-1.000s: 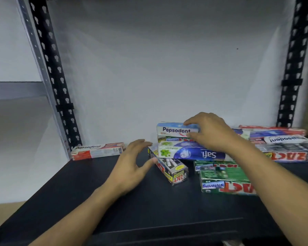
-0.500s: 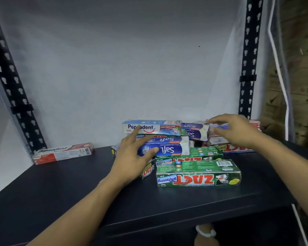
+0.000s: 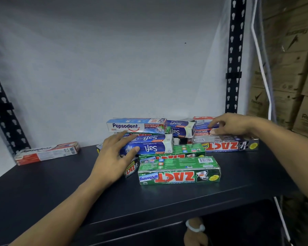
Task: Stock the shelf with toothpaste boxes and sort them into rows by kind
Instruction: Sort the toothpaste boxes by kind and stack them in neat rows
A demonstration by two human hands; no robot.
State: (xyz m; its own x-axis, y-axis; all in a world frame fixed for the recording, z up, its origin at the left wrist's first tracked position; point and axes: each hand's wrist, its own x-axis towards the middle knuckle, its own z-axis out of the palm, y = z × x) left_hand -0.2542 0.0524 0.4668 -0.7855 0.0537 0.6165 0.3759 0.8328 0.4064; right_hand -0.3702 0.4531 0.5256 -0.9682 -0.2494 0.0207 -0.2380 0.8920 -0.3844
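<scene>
A jumbled pile of toothpaste boxes lies on the black shelf (image 3: 60,189). A blue-and-white Pepsodent box (image 3: 137,125) tops the pile, over two blue Safi boxes (image 3: 149,145). In front lie green Zact boxes (image 3: 179,172). My left hand (image 3: 114,155) rests spread on the left end of the front Safi box, thumb against its face. My right hand (image 3: 233,124) hovers with curled fingers over a red Pepsodent box (image 3: 203,131) stacked on a grey Zact box (image 3: 226,144); fingertips touch it. A lone red-and-white Pepsodent box (image 3: 46,152) lies at the back left.
Black perforated uprights stand at the left (image 3: 2,110) and right (image 3: 234,55) of the shelf, against a white back wall. Brown cardboard cartons (image 3: 292,68) are stacked to the right. A white cable (image 3: 261,64) hangs beside them. Below the shelf edge is a small object with a white ring (image 3: 195,228).
The view has shifted right. My left hand moved from the shelf onto the Safi box. My right hand left the top Pepsodent box and went right to the red Pepsodent box.
</scene>
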